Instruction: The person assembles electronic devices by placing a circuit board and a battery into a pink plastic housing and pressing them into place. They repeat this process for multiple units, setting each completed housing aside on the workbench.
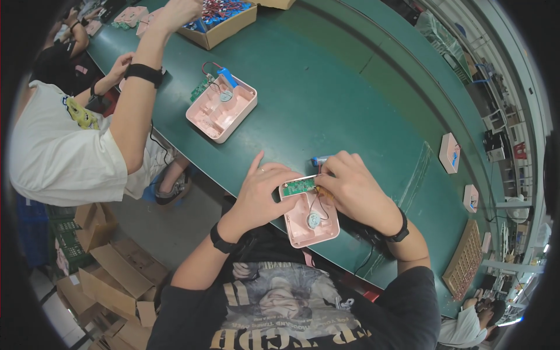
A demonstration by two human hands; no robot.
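A pink plastic housing (296, 233) is tilted toward me at the table's near edge. My left hand (262, 195) grips its left side, thumb on the near face and index finger along the top rim. A green circuit board (298, 186) sits in the housing's upper part, with a round silver motor-like part (314, 220) and thin dark wires below it. My right hand (359, 189) pinches at the board's right end; its fingertips cover what they hold. A blue cylindrical battery (321, 160) lies just beyond those fingers.
Another pink housing (219, 133) with a blue battery (227, 77) stands farther left on the green table (326, 81). A co-worker's arm (143, 99) reaches toward a carton (219, 38) of batteries. Right hold pink parts (449, 153) and a brown gridded tray (464, 262). Cardboard boxes (119, 268) fill the lower left.
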